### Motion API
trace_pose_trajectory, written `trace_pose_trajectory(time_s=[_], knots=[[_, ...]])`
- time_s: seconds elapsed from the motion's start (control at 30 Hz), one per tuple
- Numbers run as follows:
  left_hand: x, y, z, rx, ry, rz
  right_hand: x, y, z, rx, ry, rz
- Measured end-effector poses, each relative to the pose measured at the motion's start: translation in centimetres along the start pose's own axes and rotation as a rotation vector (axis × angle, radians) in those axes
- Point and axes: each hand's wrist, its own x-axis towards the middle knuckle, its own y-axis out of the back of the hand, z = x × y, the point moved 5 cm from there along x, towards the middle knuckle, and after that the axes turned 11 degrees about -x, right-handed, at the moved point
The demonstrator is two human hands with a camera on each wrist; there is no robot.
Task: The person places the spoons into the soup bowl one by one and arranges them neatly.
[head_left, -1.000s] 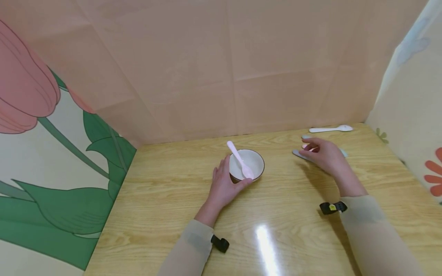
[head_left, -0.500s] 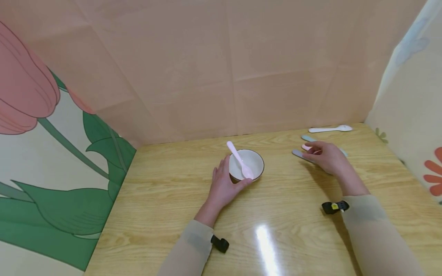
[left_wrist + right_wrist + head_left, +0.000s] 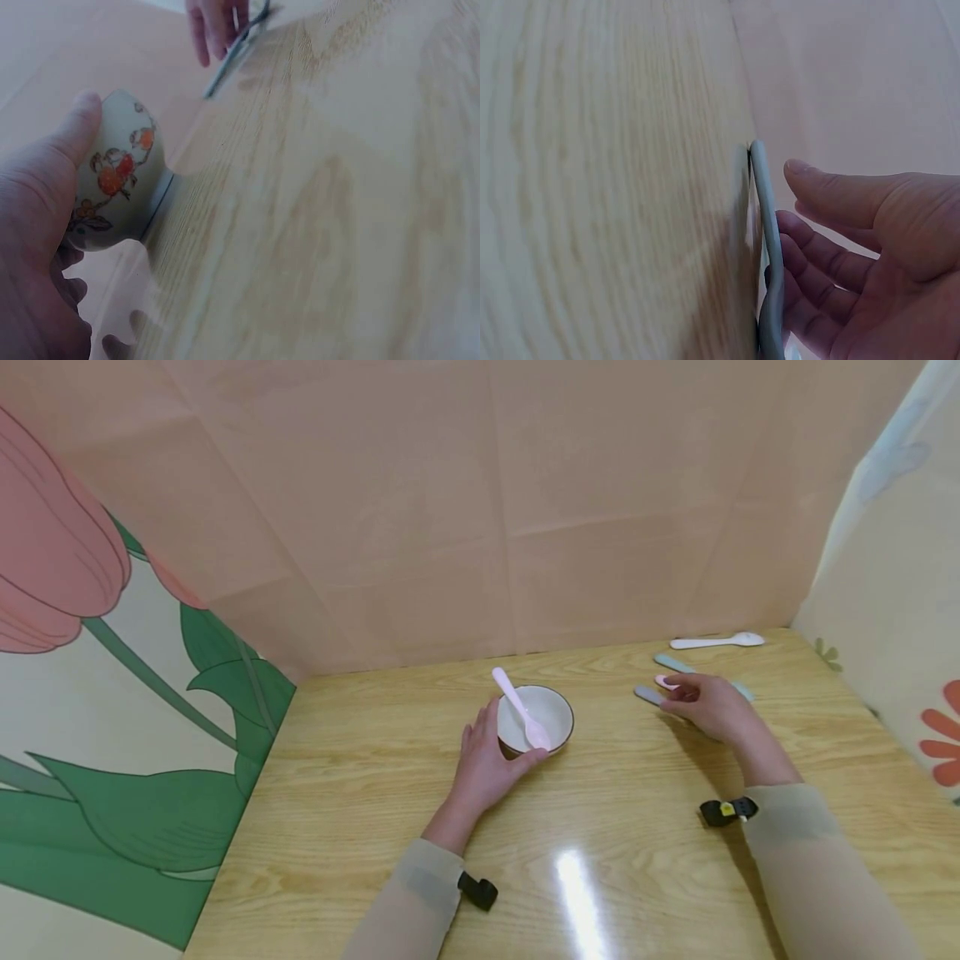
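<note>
My left hand (image 3: pixel 483 768) holds a small bowl (image 3: pixel 555 714) by its side, thumb at the near rim and fingers at the left. The left wrist view shows fruit painted on the bowl's outer wall (image 3: pixel 124 176). A pink spoon (image 3: pixel 535 732) leans inside it, handle past the far rim. On the right, my right hand (image 3: pixel 712 708) is over several spoons, hiding their middles. Grey (image 3: pixel 647 695), pink and pale green (image 3: pixel 672 664) handle ends poke out to its left. In the right wrist view, thumb and fingers stand apart beside the grey spoon (image 3: pixel 769 225).
A white spoon (image 3: pixel 712 643) lies behind the others, close to the back edge of the wooden table (image 3: pixel 360 793). A peach sheet (image 3: pixel 390 527) rises along the back. Flower-printed panels (image 3: pixel 225 735) flank the table.
The right hand has drawn slightly back toward the near side and lower over the spoons, uncovering more of the pale green handle. My left hand, the bowl and its spoon look unmoved.
</note>
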Motion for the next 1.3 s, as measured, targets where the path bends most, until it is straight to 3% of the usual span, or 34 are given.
trace_pose_trajectory(time_s=[0.53, 1.3], knots=[[0.05, -0.13, -0.29, 0.001, 0.030, -0.014, -0.22, -0.38, 0.27, 0.002, -0.006, -0.029], [0.09, -0.15, -0.37, 0.002, 0.014, -0.004, -0.05, -0.55, 0.32, -0.044, -0.012, -0.058]])
